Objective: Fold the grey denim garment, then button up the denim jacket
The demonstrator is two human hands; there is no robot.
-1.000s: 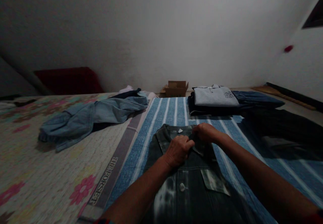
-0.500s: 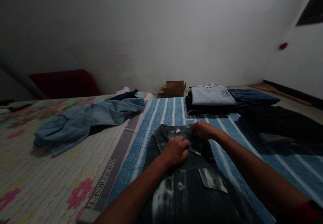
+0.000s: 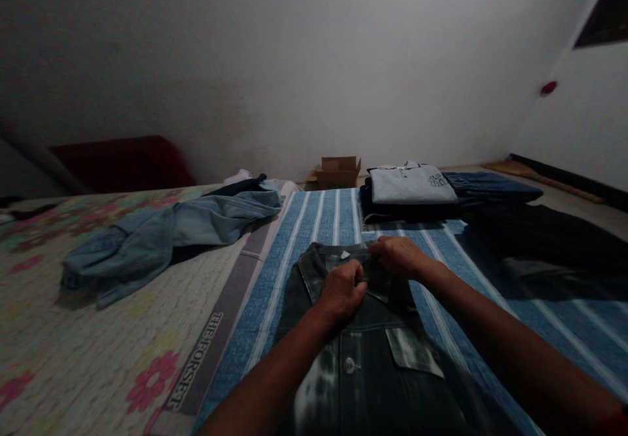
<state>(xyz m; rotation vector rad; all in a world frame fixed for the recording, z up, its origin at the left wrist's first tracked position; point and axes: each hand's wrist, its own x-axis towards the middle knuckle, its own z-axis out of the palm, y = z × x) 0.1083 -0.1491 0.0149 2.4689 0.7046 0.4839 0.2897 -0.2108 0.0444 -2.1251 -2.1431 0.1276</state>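
Observation:
A dark, bleached-patch denim shirt point(image 3: 373, 383) lies front side up before me, its collar pointing away and a button showing on the placket. My left hand point(image 3: 343, 289) is closed on the shirt front just below the collar opening; its fingertips are partly hidden. Pinched in my right hand point(image 3: 396, 256) is the right side of the collar. A small white label shows inside the neck. The shirt rests on a blue and white striped cloth point(image 3: 267, 292).
To the left, light blue jeans point(image 3: 196, 223) lie crumpled on a flowered bedspread point(image 3: 93, 357). Farther back stand a cardboard box point(image 3: 337, 173) and a folded grey polo shirt point(image 3: 412, 186) on dark clothes. Folded jeans point(image 3: 495, 186) and black garments point(image 3: 549, 236) are at right.
My left hand has shifted slightly down and left on the shirt front. The right hand stays at the collar with little movement. The view has shifted slightly.

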